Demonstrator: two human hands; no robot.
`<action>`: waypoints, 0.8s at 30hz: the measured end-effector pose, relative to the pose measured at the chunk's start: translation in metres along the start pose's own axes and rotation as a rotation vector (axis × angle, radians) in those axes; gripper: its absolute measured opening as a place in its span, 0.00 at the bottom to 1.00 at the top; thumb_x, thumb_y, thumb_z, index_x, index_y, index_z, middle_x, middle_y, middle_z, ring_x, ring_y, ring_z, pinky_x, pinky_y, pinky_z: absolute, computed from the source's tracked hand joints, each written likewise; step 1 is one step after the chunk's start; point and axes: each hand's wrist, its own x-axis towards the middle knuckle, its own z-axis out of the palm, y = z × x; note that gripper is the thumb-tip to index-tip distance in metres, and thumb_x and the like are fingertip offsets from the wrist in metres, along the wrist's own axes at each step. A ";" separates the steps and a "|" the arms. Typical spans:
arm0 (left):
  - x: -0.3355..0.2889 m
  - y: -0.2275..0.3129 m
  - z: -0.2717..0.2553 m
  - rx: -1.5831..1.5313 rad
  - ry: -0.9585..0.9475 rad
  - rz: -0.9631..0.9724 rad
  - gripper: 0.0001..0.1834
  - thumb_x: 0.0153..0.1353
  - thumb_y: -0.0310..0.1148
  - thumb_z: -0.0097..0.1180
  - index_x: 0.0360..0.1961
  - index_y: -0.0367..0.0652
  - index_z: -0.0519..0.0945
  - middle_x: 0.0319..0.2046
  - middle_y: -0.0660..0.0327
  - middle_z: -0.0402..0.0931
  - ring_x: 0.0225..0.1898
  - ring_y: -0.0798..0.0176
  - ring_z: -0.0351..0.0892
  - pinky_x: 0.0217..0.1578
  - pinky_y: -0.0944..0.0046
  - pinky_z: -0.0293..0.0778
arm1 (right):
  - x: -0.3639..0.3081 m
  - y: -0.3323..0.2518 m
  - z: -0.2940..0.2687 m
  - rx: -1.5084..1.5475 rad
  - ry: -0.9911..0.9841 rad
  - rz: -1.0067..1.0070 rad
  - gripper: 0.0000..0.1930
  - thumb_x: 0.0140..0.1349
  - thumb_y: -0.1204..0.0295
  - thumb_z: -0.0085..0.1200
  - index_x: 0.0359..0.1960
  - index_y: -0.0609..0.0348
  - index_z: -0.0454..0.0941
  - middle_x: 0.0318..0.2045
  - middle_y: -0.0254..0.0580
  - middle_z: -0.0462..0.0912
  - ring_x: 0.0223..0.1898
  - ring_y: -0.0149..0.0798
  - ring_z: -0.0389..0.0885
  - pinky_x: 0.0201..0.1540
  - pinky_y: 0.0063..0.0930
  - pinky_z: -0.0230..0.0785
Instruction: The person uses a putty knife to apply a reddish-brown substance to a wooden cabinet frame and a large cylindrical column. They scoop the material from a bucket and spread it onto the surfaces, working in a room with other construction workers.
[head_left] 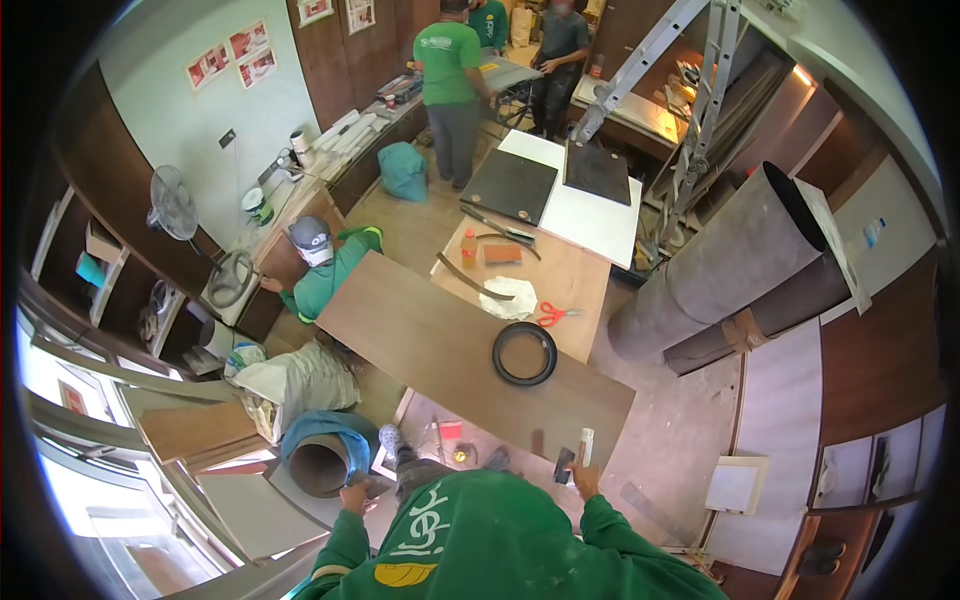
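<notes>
My right hand [583,480] is closed round a small tool with a dark flat part [564,466]; a pale upright piece [587,444] shows just above the fingers. What kind of tool it is cannot be made out. Low on the left, my left hand [353,497] is curled beside a greyish flat edge, and what it grips is unclear. In front of me a long brown board [450,340] lies slantwise, overlapping a light wooden table [582,290]. A black ring [549,353] rests on the board. Red-handled scissors [550,315], a crumpled white sheet [510,297] and dark curved strips [455,275] lie beyond.
Large grey rolls [700,270] lean at the right, near an aluminium ladder [640,70]. A rolled tube with blue wrapping [325,430] and a whitish sack [300,385] stand at left. One person [330,265] crouches beyond the board; several others work around a far bench.
</notes>
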 end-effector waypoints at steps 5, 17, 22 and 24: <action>-0.009 0.018 0.003 -0.115 0.012 0.015 0.14 0.60 0.36 0.57 0.41 0.38 0.74 0.32 0.51 0.77 0.26 0.51 0.82 0.25 0.51 0.77 | 0.005 0.001 0.008 0.039 0.027 0.072 0.20 0.39 0.63 0.66 0.24 0.73 0.80 0.20 0.48 0.80 0.24 0.41 0.79 0.28 0.37 0.70; -0.034 0.053 0.010 0.044 0.157 -0.011 0.15 0.62 0.39 0.57 0.41 0.37 0.76 0.31 0.54 0.79 0.25 0.55 0.82 0.19 0.59 0.75 | -0.001 0.011 0.022 0.011 0.031 0.085 0.21 0.39 0.60 0.66 0.24 0.72 0.80 0.22 0.53 0.82 0.25 0.46 0.81 0.28 0.40 0.71; -0.035 0.052 0.008 0.124 0.165 0.042 0.14 0.60 0.36 0.58 0.38 0.35 0.77 0.28 0.53 0.79 0.23 0.55 0.82 0.21 0.56 0.78 | 0.000 0.020 0.026 -0.018 0.024 0.140 0.23 0.37 0.59 0.66 0.25 0.71 0.81 0.23 0.56 0.82 0.26 0.48 0.82 0.29 0.42 0.72; -0.042 0.054 0.008 0.135 0.163 0.042 0.14 0.60 0.36 0.58 0.38 0.34 0.78 0.28 0.53 0.79 0.23 0.55 0.82 0.21 0.58 0.77 | -0.005 0.001 0.022 -0.029 0.002 0.151 0.24 0.36 0.58 0.66 0.26 0.72 0.81 0.23 0.57 0.82 0.27 0.50 0.82 0.30 0.42 0.72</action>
